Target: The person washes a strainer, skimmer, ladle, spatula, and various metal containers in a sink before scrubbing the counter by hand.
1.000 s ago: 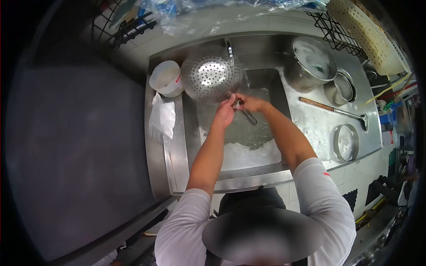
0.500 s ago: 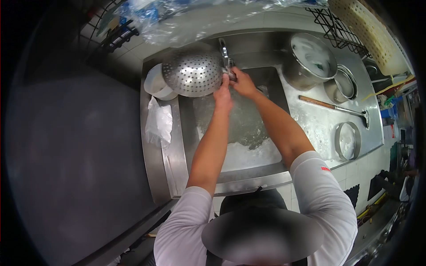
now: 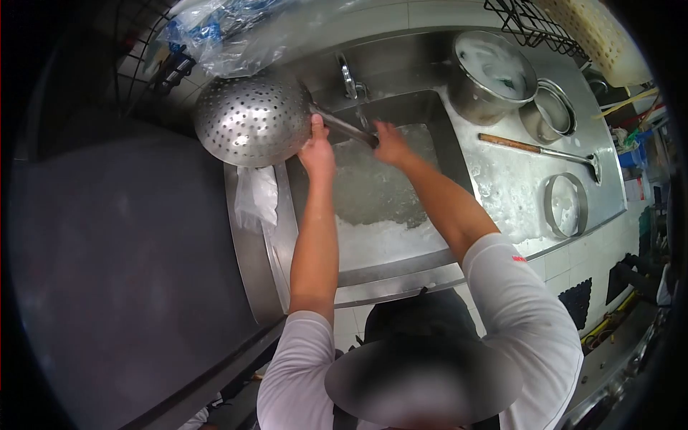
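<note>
A large perforated metal strainer (image 3: 251,118) is held up over the sink's left side, its rounded underside showing and its handle pointing right. My left hand (image 3: 317,150) is closed on the handle close to the bowl. At the handle's far end is my right hand (image 3: 393,147), somewhat blurred, with its fingers closed about the tip. Just above the handle, the faucet (image 3: 348,77) lets a stream of water fall. Below both hands, cloudy, foamy water fills the sink basin (image 3: 453,136).
On the foamy right counter stand a big pot (image 3: 473,100) with suds and smaller nested pots (image 3: 536,118). A wooden-handled ladle (image 3: 534,148) and a metal ring (image 3: 552,208) lie nearby. A white plastic bag (image 3: 258,197) rests left of the basin. Clear plastic (image 3: 222,36) hangs above.
The strainer has moved left and now hides the white tub. My left hand went left with it, while my right hand has moved to the handle's end. The view has shifted slightly.
</note>
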`<action>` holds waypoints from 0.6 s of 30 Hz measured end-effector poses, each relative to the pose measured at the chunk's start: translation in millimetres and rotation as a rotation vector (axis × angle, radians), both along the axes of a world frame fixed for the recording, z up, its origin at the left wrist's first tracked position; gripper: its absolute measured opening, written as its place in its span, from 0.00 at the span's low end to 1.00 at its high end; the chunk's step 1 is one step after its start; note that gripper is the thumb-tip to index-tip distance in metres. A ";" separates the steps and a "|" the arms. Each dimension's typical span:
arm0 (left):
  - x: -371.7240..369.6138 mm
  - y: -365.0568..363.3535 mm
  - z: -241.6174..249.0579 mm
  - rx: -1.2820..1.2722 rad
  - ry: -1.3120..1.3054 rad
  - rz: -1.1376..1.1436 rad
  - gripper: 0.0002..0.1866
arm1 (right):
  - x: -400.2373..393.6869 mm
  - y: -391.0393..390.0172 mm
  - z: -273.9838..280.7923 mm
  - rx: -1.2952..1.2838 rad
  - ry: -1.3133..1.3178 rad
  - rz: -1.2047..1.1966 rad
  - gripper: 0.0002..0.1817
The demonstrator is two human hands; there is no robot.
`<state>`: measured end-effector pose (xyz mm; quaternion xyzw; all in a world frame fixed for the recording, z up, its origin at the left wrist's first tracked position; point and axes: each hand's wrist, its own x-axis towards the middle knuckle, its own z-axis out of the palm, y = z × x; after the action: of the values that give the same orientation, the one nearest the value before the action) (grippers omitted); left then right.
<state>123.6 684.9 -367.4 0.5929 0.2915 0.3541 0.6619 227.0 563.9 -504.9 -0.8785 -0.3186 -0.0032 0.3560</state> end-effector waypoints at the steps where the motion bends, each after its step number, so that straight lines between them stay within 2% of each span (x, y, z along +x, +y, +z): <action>1: -3.3 -9.6 -2.0 0.045 0.121 0.091 0.20 | -18.4 -11.4 27.1 0.115 -0.114 0.145 0.28; 4: -24.4 -50.4 -3.1 0.153 0.661 0.029 0.23 | -73.2 -28.6 31.2 0.256 0.201 0.034 0.24; 6: -34.0 -73.1 -16.9 0.272 0.622 0.001 0.24 | -104.4 -56.9 6.4 0.183 0.230 -0.021 0.23; 8: -34.5 -80.2 -48.9 0.449 0.636 -0.035 0.24 | -130.2 -80.8 11.3 -0.029 0.380 -0.021 0.22; 10: -32.1 -79.8 -89.6 0.673 0.706 -0.077 0.25 | -144.1 -99.2 -12.0 -0.012 0.386 0.038 0.19; 11: -35.3 -81.3 -87.6 0.700 0.728 -0.158 0.24 | -144.9 -106.8 -21.3 -0.004 0.386 0.069 0.17; 14: -28.0 -58.4 -76.2 0.507 0.867 -0.591 0.22 | -134.5 -125.8 1.0 0.108 1.188 0.164 0.09; 15: -18.2 -42.5 -88.8 0.480 0.825 -0.622 0.20 | -131.2 -130.1 7.6 0.133 1.325 0.195 0.07; 17: 0.7 -33.9 -69.2 0.514 0.623 -0.425 0.19 | -125.5 -135.9 19.9 0.188 1.592 0.256 0.04; 18: 14.8 -24.3 -68.5 0.282 0.539 -0.501 0.21 | -127.0 -140.2 30.6 0.219 1.661 0.237 0.03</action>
<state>138.3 660.6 -435.9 0.8024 0.2497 0.0496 0.5398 100.1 423.7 -474.4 -0.5170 -0.0415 0.6499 0.5555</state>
